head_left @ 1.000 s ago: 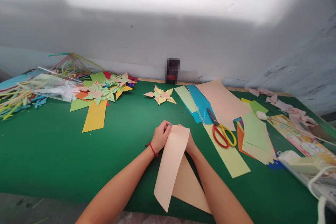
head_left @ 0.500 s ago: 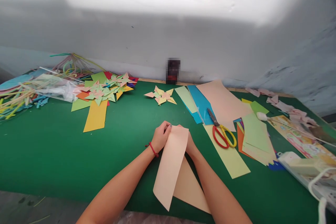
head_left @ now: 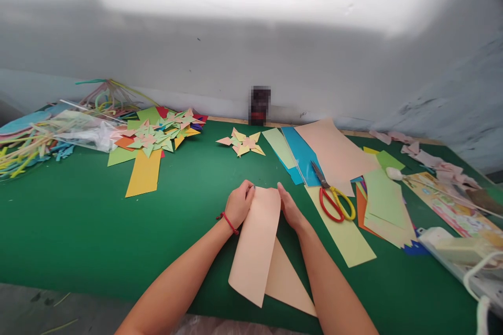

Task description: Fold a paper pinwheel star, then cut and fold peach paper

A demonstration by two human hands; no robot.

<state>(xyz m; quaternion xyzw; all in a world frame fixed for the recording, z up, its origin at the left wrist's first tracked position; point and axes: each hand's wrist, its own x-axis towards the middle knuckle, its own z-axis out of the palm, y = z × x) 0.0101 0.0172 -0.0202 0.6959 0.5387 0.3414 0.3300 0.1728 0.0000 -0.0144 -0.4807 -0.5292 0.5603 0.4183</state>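
A long peach paper strip is folded over at its top, its front flap lying across a second length that slants out to the lower right. My left hand pinches the strip's upper left corner between thumb and fingers; a red cord bracelet circles that wrist. At the upper right edge is my right hand, thumb raised along the paper and fingers partly hidden behind it. Red-and-yellow-handled scissors lie to the right, on a pale green paper strip.
Folded paper stars lie at the back centre, with more piled left beside a yellow strip. Coloured paper sheets spread across the right. A white power strip sits at the right edge of the green table.
My right hand has shifted from behind the strip to its right edge, so its thumb now shows. The front flap's lower end has swung slightly right. My left hand keeps its pinch.
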